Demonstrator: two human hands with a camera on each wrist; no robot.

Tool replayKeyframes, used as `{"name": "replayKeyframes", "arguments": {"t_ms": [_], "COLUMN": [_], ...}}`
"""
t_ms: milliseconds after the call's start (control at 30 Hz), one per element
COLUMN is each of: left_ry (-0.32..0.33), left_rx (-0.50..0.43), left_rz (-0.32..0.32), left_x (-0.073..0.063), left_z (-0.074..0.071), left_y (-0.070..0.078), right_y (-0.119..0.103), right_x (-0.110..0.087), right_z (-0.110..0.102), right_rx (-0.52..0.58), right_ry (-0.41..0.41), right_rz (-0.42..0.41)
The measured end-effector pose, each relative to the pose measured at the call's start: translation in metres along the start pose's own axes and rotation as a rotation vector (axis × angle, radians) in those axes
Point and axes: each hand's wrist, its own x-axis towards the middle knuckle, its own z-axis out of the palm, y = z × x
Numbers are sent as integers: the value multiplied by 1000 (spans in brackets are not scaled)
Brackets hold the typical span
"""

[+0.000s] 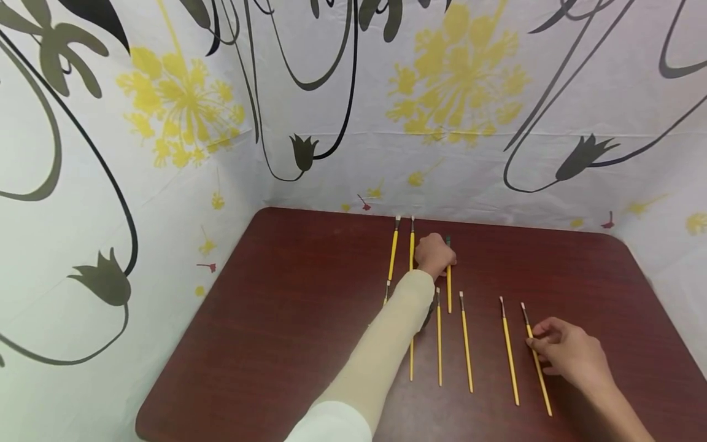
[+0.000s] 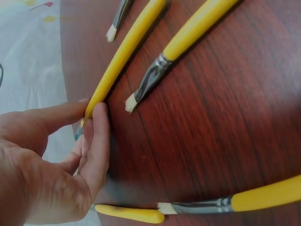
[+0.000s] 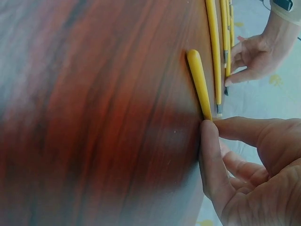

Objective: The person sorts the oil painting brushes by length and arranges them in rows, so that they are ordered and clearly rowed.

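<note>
At the far part of the table, my left hand (image 1: 434, 255) pinches a yellow-handled paintbrush (image 1: 449, 291) between thumb and fingers, near its dark green end. In the left wrist view this brush's handle (image 2: 123, 54) runs up and away from the fingertips. My right hand (image 1: 577, 353) pinches the rightmost paintbrush (image 1: 543, 387) by its handle, pale bristles pointing toward the wall. The right wrist view shows that handle's rounded end (image 3: 195, 63) sticking out past the thumb and fingers. Another paintbrush (image 1: 509, 353) lies just left of it.
Several more yellow brushes lie on the dark red-brown table (image 1: 276, 319), among them a brush (image 1: 466, 344) in the near row and a brush (image 1: 394, 252) at the far edge. My left forearm (image 1: 381, 344) crosses over some. A flower-patterned white cloth (image 1: 353, 110) hangs behind.
</note>
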Motion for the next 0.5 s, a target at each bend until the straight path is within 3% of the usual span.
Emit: {"name": "replayKeyframes", "arguments": {"t_ms": [167,300,400,500], "left_ry": [-51,-125,-173,-225], "left_rx": [-156,-419,-607,-736], "left_rz": [38,61,38,13], "left_x": [-1,-6,-11,-12], "left_z": [-7,-18,-28,-35], "left_y": [-9,-18,-21,-21], "right_y": [0,-1,0,2], "right_x": [0,1,1,1], "right_z": [2,3,2,0], "right_rx": [-5,-7,-9,-13], "right_ry": [3,8,7,11], "right_rz": [-9,-10,-12,-16]}}
